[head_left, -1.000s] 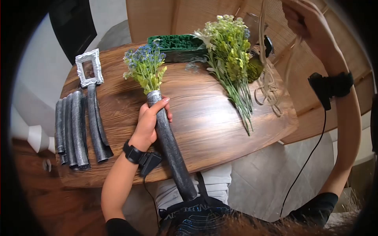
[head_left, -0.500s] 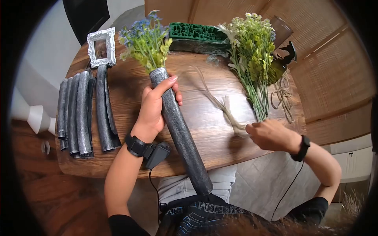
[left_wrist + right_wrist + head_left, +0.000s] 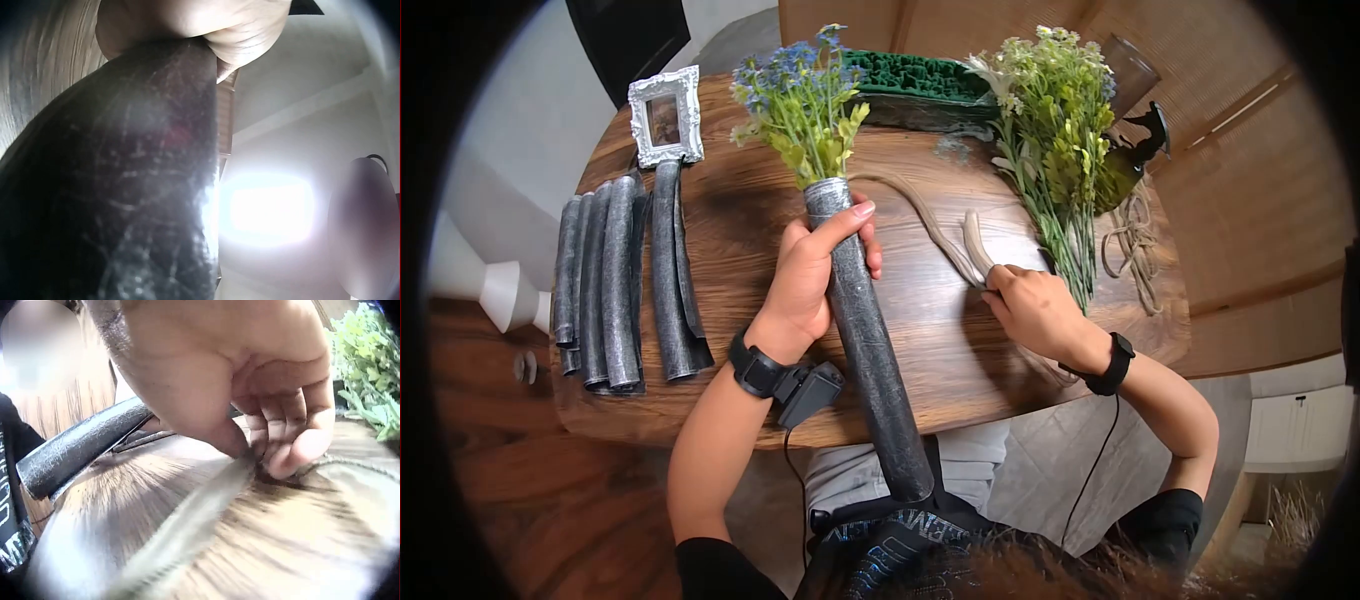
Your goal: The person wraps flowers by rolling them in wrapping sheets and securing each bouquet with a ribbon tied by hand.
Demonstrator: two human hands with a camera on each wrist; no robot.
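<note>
My left hand (image 3: 800, 285) grips a long black-and-silver tube (image 3: 872, 370) near its upper end, thumb across the front. From that end a bunch of blue flowers with green leaves (image 3: 805, 110) sticks up, while the lower end reaches down over my lap. In the left wrist view the tube's scuffed dark surface (image 3: 119, 187) fills much of the picture. My right hand (image 3: 1040, 312) pinches a flat beige ribbon (image 3: 930, 222) low over the table, right of the tube. One stretch of the ribbon runs up to the tube's top; a loose piece hangs below the fingers (image 3: 281, 434).
Several similar dark rolls (image 3: 618, 290) lie at the left, by an ornate white frame (image 3: 637, 120). A green-topped block (image 3: 915, 75) stands at the back. At the right are a larger flower bunch (image 3: 1060, 170), a tangled beige cord (image 3: 1138, 250) and a brownish cup (image 3: 1128, 75).
My right hand has come down from high at the right to the table and moved left, bringing the ribbon close to the tube. The left hand keeps its grip on the tube.
</note>
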